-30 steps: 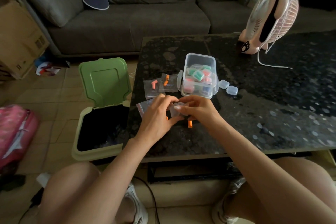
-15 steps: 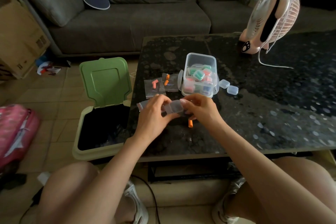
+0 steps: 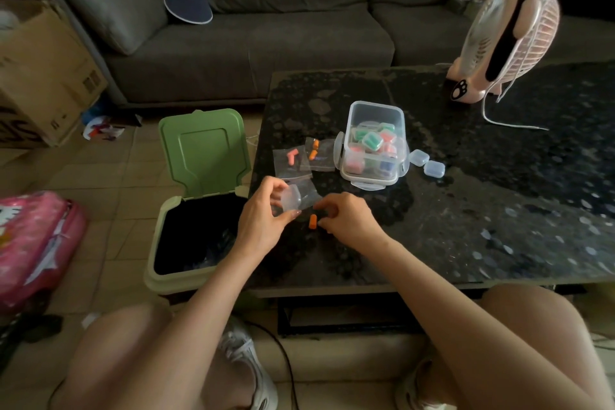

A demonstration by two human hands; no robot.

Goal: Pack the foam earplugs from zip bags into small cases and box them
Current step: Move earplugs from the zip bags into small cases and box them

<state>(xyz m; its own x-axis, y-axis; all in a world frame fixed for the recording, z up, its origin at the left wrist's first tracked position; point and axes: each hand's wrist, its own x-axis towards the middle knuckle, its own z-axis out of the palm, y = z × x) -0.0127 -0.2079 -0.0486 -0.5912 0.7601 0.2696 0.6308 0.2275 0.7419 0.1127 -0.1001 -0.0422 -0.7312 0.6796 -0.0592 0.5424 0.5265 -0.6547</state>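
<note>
Black speckled stone for the worktop (image 3: 466, 210), with an open green bin (image 3: 203, 150) on the floor just beside its left edge. Toward the middle, a clear plastic box (image 3: 376, 113) part-filled with packed cases, two spare cases (image 3: 418, 157) just to its right, and zip bags (image 3: 289, 165) of pink and orange plugs to its left.

Nearer the body, grips a small clear case (image 3: 290, 201) in the left hand (image 3: 263, 223), thumb and fingers pinched round it, above a flat zip bag (image 3: 309, 194) with no plug visible inside. Lowers nothing yet with the right hand (image 3: 349, 220): fingers curled just beside a loose orange earplug (image 3: 312, 221) on the worktop, but gripping something or nothing — impossible to tell.

Judged as the loading step: plug out of its bag, not yet in the case. To do it well:

- Turn the case mouth toward the right hand.
- Keep it low over the worktop, to stop a dropped plug from rolling toward the bin.
- Pinch the foam lightly at its middle — no hard squeeze, to spare it from flattening.
- Seat it lengthwise and add its pair, if any.
- Press the lid shut, then drop the case into the box.
</note>
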